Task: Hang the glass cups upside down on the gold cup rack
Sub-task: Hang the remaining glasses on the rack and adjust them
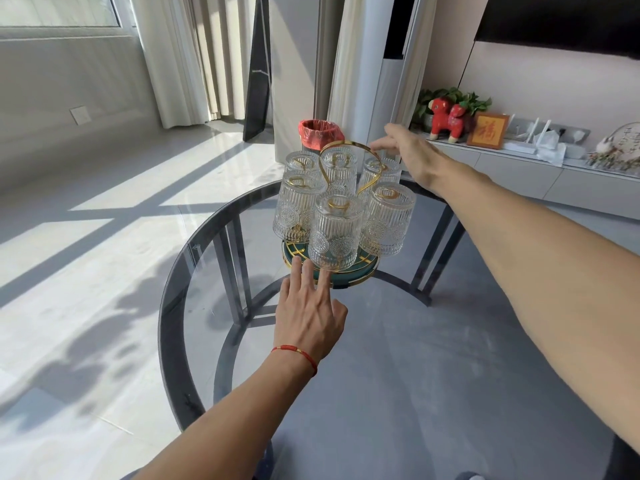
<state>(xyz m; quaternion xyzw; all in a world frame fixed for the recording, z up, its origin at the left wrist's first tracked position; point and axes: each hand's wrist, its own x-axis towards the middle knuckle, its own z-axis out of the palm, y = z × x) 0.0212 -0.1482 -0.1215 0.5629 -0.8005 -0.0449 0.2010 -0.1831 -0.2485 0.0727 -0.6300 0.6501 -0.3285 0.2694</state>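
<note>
The gold cup rack (pixel 348 145) stands on a round green base (pixel 360 270) at the far side of a round glass table (pixel 433 358). Several ribbed glass cups (pixel 335 233) hang on it upside down, all around the looped handle. My left hand (pixel 310 306) lies flat with fingers apart, fingertips touching the base's front edge under the nearest cup. My right hand (pixel 410 152) reaches past the rack's right side, its fingers beside the gold handle and the far right cup (pixel 384 169). Whether it touches them is not clear; it holds nothing.
A bin with a red bag (pixel 320 133) stands on the floor behind the table. A low white cabinet (pixel 519 164) at the right carries a red toy animal (pixel 446 119), a framed picture and a plant. Curtains hang at the back left.
</note>
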